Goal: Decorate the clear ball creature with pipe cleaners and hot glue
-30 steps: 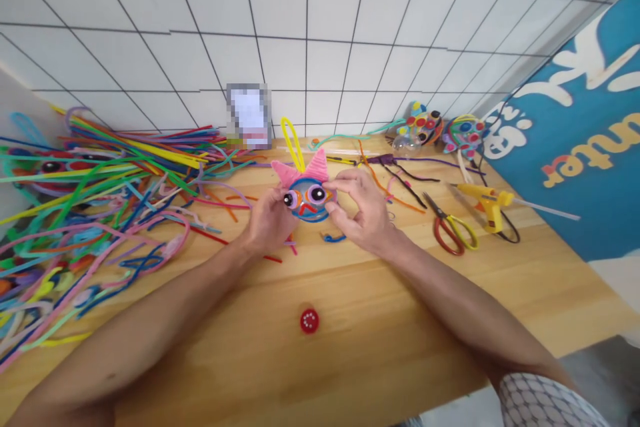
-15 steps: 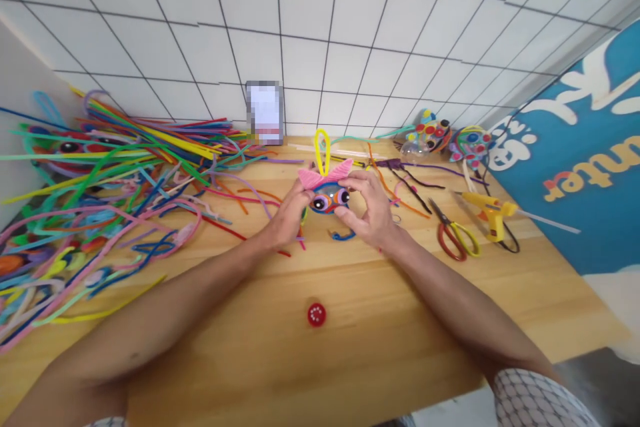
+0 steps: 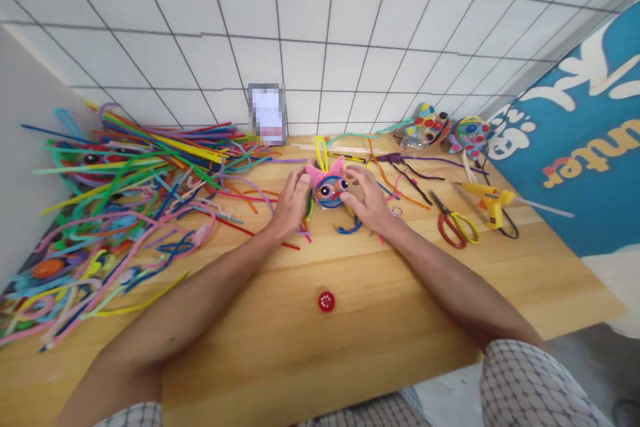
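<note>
Between my hands is a round pipe-cleaner ornament (image 3: 331,193) with a blue rim, two googly eyes, pink pointed ears and a yellow loop on top. My left hand (image 3: 293,201) is closed along its left side, fingertips by the left ear. At its right edge, the thumb and fingers of my right hand (image 3: 369,200) curve round it in a grip. The back of the ornament is hidden. Just below it lies a short curled blue pipe cleaner (image 3: 349,228). A small red round piece with white dots (image 3: 327,301) rests nearer me.
Loose pipe cleaners (image 3: 150,173) heap up on the left. A phone (image 3: 267,113) leans on the tiled wall. To the right lie scissors (image 3: 454,223) and a yellow glue gun (image 3: 490,200). Two decorated balls (image 3: 470,136) (image 3: 429,127) sit at the back right.
The ornament has tipped and its face has turned slightly, the ears now standing more upright. My left fingers have shifted to its side. The whole view has moved a little.
</note>
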Demonstrator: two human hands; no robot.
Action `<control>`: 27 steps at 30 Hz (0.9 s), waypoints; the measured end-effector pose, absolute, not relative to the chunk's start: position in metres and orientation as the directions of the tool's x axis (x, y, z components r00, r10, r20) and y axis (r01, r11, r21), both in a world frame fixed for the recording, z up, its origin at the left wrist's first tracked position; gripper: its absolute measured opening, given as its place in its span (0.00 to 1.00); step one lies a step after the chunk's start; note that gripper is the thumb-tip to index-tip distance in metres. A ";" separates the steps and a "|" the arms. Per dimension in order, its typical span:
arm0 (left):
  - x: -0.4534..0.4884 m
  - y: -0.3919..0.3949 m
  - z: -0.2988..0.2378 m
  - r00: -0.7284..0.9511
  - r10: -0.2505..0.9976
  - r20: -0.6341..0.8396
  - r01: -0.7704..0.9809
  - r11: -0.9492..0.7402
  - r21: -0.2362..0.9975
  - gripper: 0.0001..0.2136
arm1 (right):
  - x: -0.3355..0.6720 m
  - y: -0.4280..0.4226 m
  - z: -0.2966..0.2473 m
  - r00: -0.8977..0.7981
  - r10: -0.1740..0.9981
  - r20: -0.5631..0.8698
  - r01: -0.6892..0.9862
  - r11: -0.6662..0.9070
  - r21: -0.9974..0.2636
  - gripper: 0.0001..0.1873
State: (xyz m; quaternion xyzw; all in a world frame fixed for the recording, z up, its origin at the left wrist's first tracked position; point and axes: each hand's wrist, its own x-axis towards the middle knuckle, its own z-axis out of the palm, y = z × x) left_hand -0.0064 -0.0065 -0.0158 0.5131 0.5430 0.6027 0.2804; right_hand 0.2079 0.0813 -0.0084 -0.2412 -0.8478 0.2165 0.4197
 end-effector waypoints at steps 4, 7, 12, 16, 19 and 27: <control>-0.022 0.000 -0.005 -0.473 0.796 0.377 0.298 -0.258 0.919 0.24 | 0.210 0.088 0.012 -0.253 0.714 0.653 0.213 0.699 -0.683 0.11; -0.035 0.006 0.010 -0.543 0.729 0.417 0.353 -0.252 0.901 0.24 | 0.214 0.086 0.034 -0.198 0.775 0.601 0.118 0.627 -0.770 0.06; -0.042 -0.004 0.038 -0.494 0.709 0.504 0.440 -0.296 0.848 0.23 | 0.217 0.066 0.065 -0.247 0.787 0.565 -0.028 0.577 -0.816 0.10; -0.022 -0.036 0.059 -0.449 0.711 0.542 0.518 -0.287 0.806 0.21 | 0.222 0.057 0.086 -0.290 0.775 0.561 -0.195 0.526 -0.828 0.16; 0.014 -0.065 0.071 -0.313 0.679 0.664 0.673 -0.334 0.660 0.23 | 0.221 0.050 0.095 -0.395 0.765 0.508 -0.304 0.413 -0.858 0.19; 0.064 -0.094 0.052 0.252 0.784 0.568 0.825 -0.480 0.297 0.32 | 0.226 -0.013 0.062 -0.718 0.643 0.269 -0.218 0.159 -0.963 0.13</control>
